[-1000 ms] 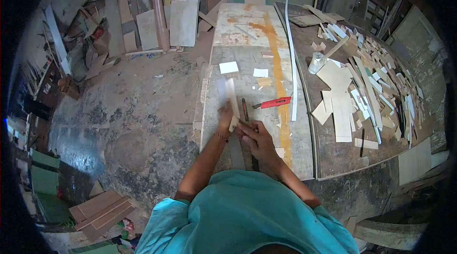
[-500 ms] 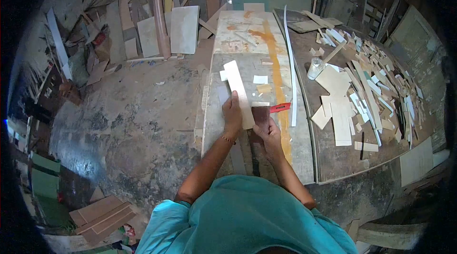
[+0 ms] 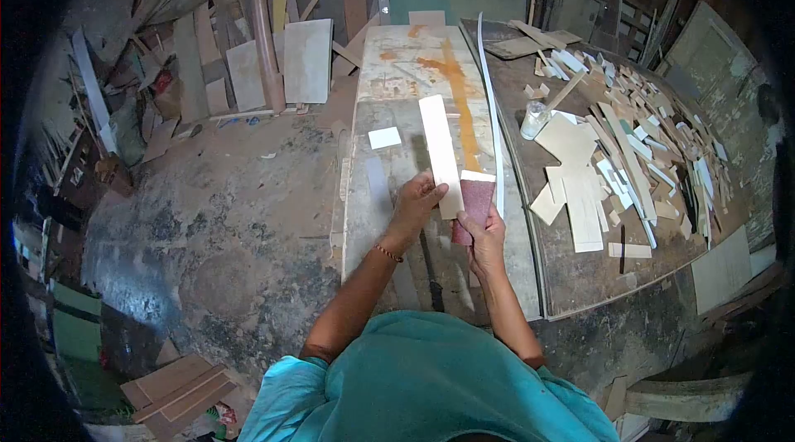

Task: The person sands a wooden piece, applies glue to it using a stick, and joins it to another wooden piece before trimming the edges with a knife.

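My left hand (image 3: 421,200) is closed on the lower part of a long pale wooden strip (image 3: 440,148), its thumb across the front face. The strip tilts slightly, its top end leaning left. Just right of it, my right hand (image 3: 484,236) grips a reddish-brown sanding block (image 3: 476,203) with a pale top edge. The lower end of the strip is close beside the block; whether they touch I cannot tell. Both are held above the long workbench (image 3: 397,111). A small white rectangle (image 3: 384,138) lies on the bench, left of the strip.
A long white strip (image 3: 490,102) runs along the bench's right edge. The brown table (image 3: 571,280) on the right bears many wood offcuts, a clear jar (image 3: 534,120) and a dark pen-like stick (image 3: 623,249). Boards (image 3: 308,61) lean at the back left.
The wooden strip has moved right and turned more upright. The sanding block is raised and shows more of its face. The red tool near my right hand is no longer visible.
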A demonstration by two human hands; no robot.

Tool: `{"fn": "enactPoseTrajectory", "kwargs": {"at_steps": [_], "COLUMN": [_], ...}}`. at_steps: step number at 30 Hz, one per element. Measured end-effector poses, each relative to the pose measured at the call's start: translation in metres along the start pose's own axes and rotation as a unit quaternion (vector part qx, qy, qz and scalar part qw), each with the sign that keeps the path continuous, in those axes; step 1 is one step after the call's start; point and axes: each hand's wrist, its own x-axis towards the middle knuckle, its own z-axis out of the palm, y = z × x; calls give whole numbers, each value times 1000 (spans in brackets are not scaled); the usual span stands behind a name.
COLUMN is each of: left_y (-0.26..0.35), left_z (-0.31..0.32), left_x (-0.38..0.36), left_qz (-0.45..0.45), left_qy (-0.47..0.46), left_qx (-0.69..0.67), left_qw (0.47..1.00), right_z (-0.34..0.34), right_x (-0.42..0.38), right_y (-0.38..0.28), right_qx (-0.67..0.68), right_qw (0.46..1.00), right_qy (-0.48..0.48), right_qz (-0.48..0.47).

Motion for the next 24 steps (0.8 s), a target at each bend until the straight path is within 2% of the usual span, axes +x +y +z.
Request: {"fn": "enactPoseTrajectory", "kwargs": {"at_steps": [12,15,18,24], "left_y": [6,2,0,-7], "left_z": [4,1,-1,1], "left_x": [-4,-4,-4,-9], "left_qz": [-18,-13,-13,-43], "left_qy": [47,46,51,37], "left_qx": [-49,-21,33,27], "left_qw": [998,999,998,998], "right_z": [-7,-12,-15,-23], "right_x": [3,3,2,13], "right_y": [8,8,9,11], "right_qx": [12,11,-49,-126], "right_qw": [1000,998,995,991], "right_qy": [12,58,88,32], "right_qz": [-8,7,-7,-17]}}
